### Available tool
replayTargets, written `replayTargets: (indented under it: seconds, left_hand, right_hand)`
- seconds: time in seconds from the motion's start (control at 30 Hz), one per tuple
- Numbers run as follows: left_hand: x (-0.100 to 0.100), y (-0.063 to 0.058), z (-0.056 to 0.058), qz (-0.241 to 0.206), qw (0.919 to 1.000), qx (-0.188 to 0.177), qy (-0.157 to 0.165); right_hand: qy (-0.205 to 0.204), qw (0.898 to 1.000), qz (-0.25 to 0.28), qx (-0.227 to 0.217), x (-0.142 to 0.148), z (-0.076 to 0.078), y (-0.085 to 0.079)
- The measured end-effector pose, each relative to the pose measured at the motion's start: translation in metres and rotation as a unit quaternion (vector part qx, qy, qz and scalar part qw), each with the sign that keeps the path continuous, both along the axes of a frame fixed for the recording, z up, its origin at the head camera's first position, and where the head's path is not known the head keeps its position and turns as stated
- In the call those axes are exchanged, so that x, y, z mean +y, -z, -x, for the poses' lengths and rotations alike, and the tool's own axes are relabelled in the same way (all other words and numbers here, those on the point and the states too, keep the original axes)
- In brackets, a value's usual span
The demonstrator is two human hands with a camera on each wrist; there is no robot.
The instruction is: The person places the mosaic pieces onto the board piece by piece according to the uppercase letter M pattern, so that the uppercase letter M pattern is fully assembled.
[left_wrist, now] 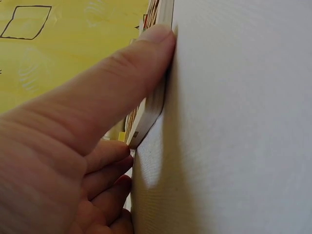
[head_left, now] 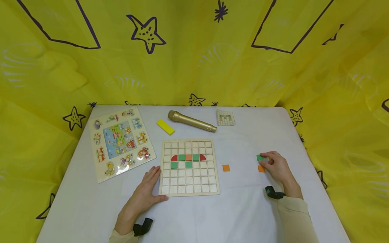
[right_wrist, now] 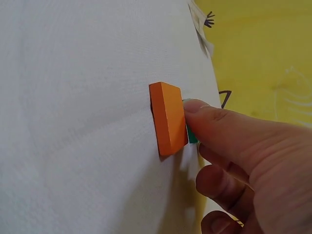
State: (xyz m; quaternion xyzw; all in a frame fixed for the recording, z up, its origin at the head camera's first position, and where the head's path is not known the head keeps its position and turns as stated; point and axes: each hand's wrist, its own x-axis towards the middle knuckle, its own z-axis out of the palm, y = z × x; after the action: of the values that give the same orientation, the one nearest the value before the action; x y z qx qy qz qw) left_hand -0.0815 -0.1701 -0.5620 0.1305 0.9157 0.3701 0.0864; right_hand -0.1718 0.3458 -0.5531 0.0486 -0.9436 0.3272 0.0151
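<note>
A wooden grid board (head_left: 189, 194) lies on the table, with red, green and pink pieces in some of its cells. My left hand (head_left: 144, 192) rests at its lower left corner, fingers along the left side and thumb at the near edge; the left wrist view shows the thumb against the board's side (left_wrist: 155, 100). Over on the right, my right hand (head_left: 278, 168) pinches a green square tile (head_left: 259, 157) between thumb and fingers. An orange square tile (right_wrist: 170, 119) lies just on the near side of it. Another orange square tile (head_left: 226, 168) sits between board and right hand.
Behind the board lie a yellow block (head_left: 165, 127), a gold microphone (head_left: 194, 122) and a small pattern card (head_left: 225, 117). A picture puzzle board (head_left: 98, 168) occupies the table's left side. Yellow patterned cloth (head_left: 182, 67) hangs around the table (head_left: 243, 216).
</note>
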Motion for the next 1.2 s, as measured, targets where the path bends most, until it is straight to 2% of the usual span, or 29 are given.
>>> replayTargets:
  seconds: [0.17,0.53,0.83,1.2]
  left_hand:
    - [-0.0001,-0.0004,0.0002,0.001,1.0000,-0.009,-0.001]
    - [0.0006,0.0021,-0.0011,-0.007,0.9998,0.016,-0.001]
    - [-0.0002,0.0022,-0.0001,-0.006,0.9999,0.014,0.001]
    - [0.0006,0.0027,-0.0005,-0.011,0.9995,0.028,-0.004]
  right_hand:
    - [-0.007,1.000,0.005,0.014,-0.0012,0.0004,0.0009]
    - [-0.013,1.000,-0.009,0.007,-0.0019,0.0027,0.0004]
    - [-0.017,1.000,-0.008,-0.006,-0.0053,0.0032,-0.0015]
    - [-0.011,1.000,-0.006,-0.018,-0.0081,0.0047,-0.0017]
